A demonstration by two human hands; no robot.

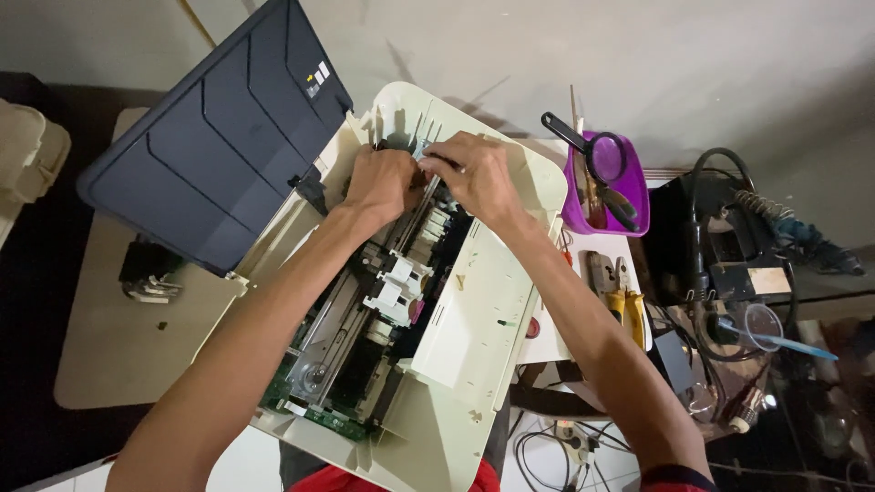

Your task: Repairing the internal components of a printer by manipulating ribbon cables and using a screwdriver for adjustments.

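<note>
Reaching into the open printer (pixel 474 301), the left hand (pixel 383 182) and right hand (pixel 474 173) both pinch a small part (pixel 424 155) at its far end. It looks stuck; freeing it may need a gentle pull. A purple tray (pixel 638 196) sits right of the printer.

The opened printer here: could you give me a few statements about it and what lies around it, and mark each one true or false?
1. Both hands, left hand and right hand, work at the far end of the opened printer. True.
2. The dark blue lid is shut flat. False: it stands raised to the left.
3. A magnifying glass lies in the purple tray. True.
4. The yellow-handled pliers are in the right hand. False: they lie on the table, right of the printer.
</note>
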